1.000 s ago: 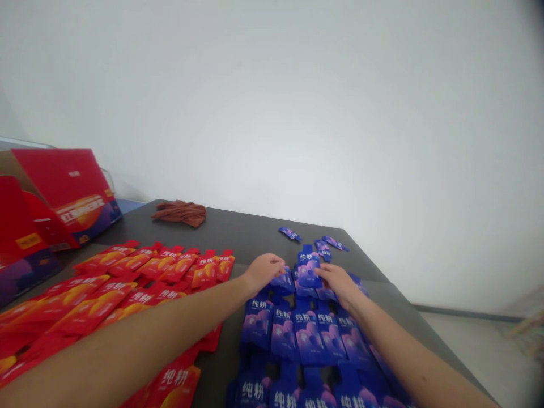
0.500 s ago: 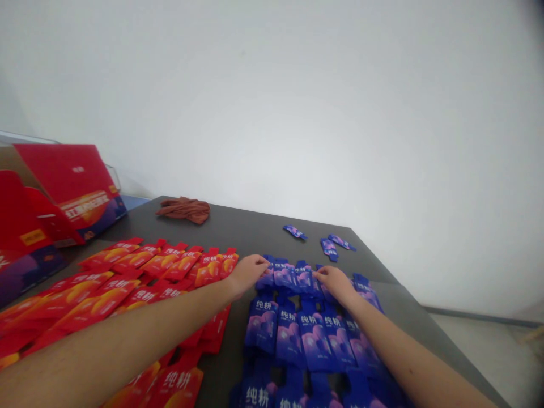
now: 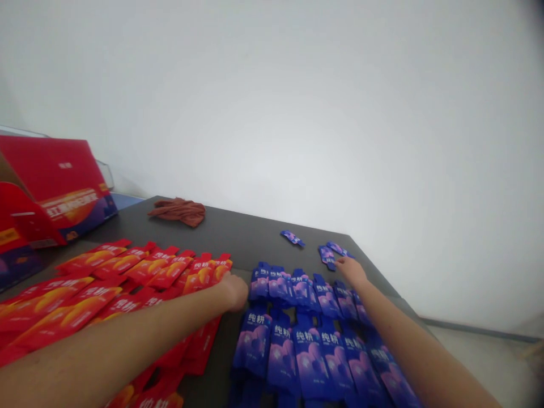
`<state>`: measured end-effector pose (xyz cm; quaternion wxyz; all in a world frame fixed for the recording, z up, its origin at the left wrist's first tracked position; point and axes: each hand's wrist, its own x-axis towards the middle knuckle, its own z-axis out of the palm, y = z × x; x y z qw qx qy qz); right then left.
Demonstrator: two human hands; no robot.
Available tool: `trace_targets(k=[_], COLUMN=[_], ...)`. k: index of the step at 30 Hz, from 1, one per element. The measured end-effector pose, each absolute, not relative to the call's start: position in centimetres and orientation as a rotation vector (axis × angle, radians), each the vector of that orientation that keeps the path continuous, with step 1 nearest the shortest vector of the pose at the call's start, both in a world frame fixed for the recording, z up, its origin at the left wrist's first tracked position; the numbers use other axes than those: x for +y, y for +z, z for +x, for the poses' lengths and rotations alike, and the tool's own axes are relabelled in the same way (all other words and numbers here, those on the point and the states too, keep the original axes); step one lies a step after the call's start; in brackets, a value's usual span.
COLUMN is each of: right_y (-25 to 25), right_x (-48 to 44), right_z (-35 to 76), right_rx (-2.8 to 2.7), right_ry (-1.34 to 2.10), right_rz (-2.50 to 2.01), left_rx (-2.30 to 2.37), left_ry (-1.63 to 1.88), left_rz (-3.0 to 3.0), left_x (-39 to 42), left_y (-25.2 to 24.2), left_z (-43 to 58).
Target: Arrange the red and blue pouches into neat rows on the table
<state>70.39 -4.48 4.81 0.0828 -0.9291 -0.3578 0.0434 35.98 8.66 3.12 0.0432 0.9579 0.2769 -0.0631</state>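
Note:
My right hand (image 3: 352,272) reaches to the far right of the table, its fingertips pinched at the spout end of a loose blue pouch (image 3: 326,255). A second loose blue pouch (image 3: 339,249) lies against that one, partly behind my fingers. My left hand (image 3: 236,290) hovers in the gap between the red pouches (image 3: 164,266) and the blue pouches (image 3: 310,351); its fingers are turned down and hidden. Printed blue pouches lie in overlapping rows below my right hand. Red and orange pouches lie in similar rows under and beyond my left forearm.
Another loose blue pouch (image 3: 292,238) lies near the back of the dark grey table (image 3: 238,232). A crumpled brown cloth (image 3: 178,211) rests at the back left. Open red and purple cartons (image 3: 68,204) stand at the left. A white wall (image 3: 272,141) rises behind.
My right hand has moved from the back row of blue pouches out to the loose pouches. My left hand has drawn back from that row, left and nearer. The view has shifted slightly.

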Motion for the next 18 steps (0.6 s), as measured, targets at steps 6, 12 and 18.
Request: trace_targets(k=[6, 12, 18], right_y=[2.1, 0.7, 1.8], right_x=[-0.3, 2.1, 0.5], right_z=[71.7, 71.9, 71.1], right_rx=[-1.123, -1.097, -1.178], right_ry=[0.116, 0.078, -0.192], right_rz=[-2.867, -2.971, -2.897], left_rx=[0.899, 0.889, 0.895], left_ry=[-0.564, -0.619, -0.535], left_rz=[2.976, 2.987, 2.911], left_x=[8.5, 8.3, 8.5], left_y=[4.5, 4.8, 4.4], left_z=[36.3, 36.0, 36.2])
